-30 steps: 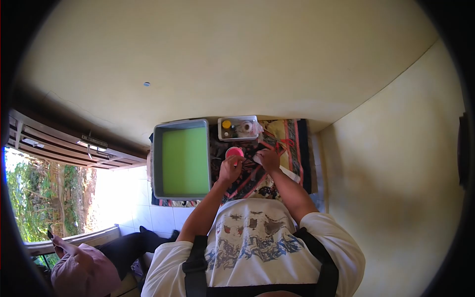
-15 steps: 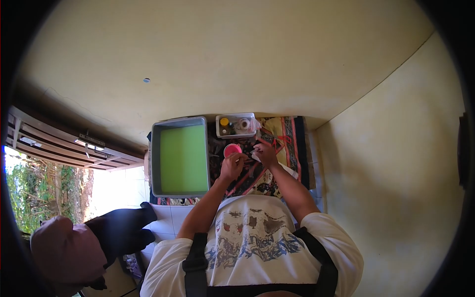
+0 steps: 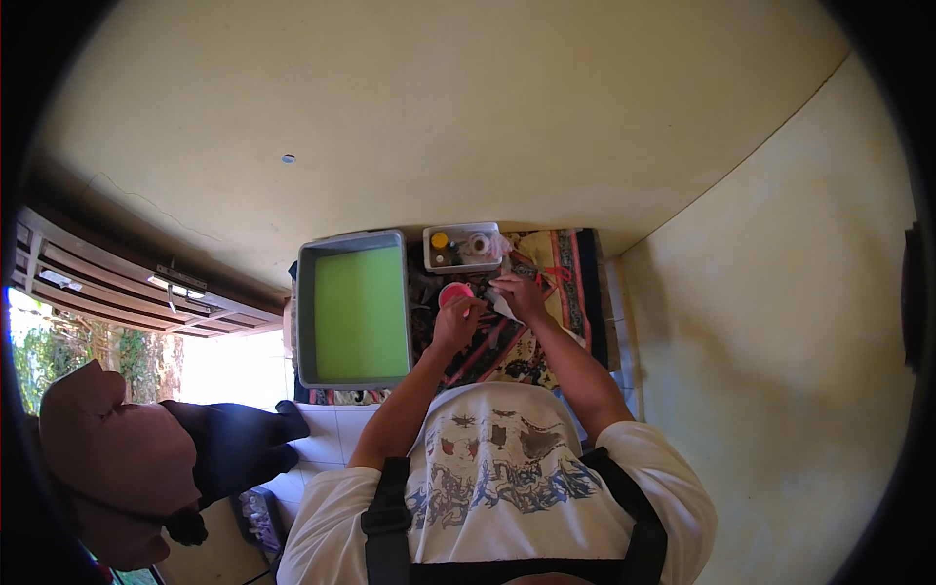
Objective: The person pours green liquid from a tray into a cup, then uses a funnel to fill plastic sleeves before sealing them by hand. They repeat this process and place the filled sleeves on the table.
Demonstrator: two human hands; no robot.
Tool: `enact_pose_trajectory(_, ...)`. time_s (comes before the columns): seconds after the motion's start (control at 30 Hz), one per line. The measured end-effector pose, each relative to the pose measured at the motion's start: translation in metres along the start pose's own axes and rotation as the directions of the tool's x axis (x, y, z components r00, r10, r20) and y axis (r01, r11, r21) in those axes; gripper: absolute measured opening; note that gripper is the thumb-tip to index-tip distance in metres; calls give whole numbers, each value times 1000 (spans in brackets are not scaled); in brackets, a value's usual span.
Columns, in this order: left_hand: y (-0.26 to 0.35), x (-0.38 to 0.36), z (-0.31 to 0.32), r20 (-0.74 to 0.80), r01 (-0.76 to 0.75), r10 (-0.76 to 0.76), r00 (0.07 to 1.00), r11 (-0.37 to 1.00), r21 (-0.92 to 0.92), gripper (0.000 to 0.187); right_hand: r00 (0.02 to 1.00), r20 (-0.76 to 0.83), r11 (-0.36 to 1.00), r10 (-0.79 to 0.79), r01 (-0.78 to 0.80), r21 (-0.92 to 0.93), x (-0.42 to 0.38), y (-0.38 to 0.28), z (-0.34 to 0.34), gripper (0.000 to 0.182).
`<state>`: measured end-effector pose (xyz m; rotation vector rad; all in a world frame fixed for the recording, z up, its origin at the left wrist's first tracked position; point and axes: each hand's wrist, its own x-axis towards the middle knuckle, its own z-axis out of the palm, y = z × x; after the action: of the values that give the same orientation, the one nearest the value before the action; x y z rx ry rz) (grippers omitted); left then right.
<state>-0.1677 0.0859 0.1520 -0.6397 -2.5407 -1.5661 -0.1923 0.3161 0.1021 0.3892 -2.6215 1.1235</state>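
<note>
My left hand [image 3: 456, 320] is at the near side of a small pink bowl [image 3: 454, 292], its fingers closed over the rim; whether it grips the bowl or something small is hidden. To the right, my right hand [image 3: 519, 296] has its fingers pressed together around the top of a small whitish piece [image 3: 501, 307] that looks like thin plastic or paper. Both hands are over a patterned cloth [image 3: 531, 366]. Just beyond them is a white tray [image 3: 462, 269] holding a yellow-capped jar [image 3: 440, 240] and a roll [image 3: 479, 245].
A large grey tub [image 3: 306, 322] with green liquid stands on the left. Red strips [image 3: 558, 275] lie at the right of the cloth. A person in a pink head covering [image 3: 127, 448] is at the lower left. A wall [image 3: 468, 117] rises behind the cloth.
My right hand has moved slightly up and left, and more of the whitish piece shows below it. The person at the lower left has shifted.
</note>
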Motion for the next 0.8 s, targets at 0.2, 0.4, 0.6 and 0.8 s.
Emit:
enact_pose_trajectory(0.2,-7,-1,4,-2,-30,30,1000,999,18,13,997,40,998,68,-68,11,3,-13,-13,28)
enact_pose_trajectory(0.4,3,5,6,-137,-67,72,988,997,43,29,980,-52,967,194,-182,178,25,-42,-23,33)
enact_pose_trajectory(0.6,46,19,-14,-217,136,-141,966,990,-38,31,986,-96,921,134,-88,379,50,-123,-64,32)
enact_pose_trajectory(0.8,60,0,-47,-241,83,-82,967,997,-7,19,997,-11,923,74,-64,380,39,-154,-69,31)
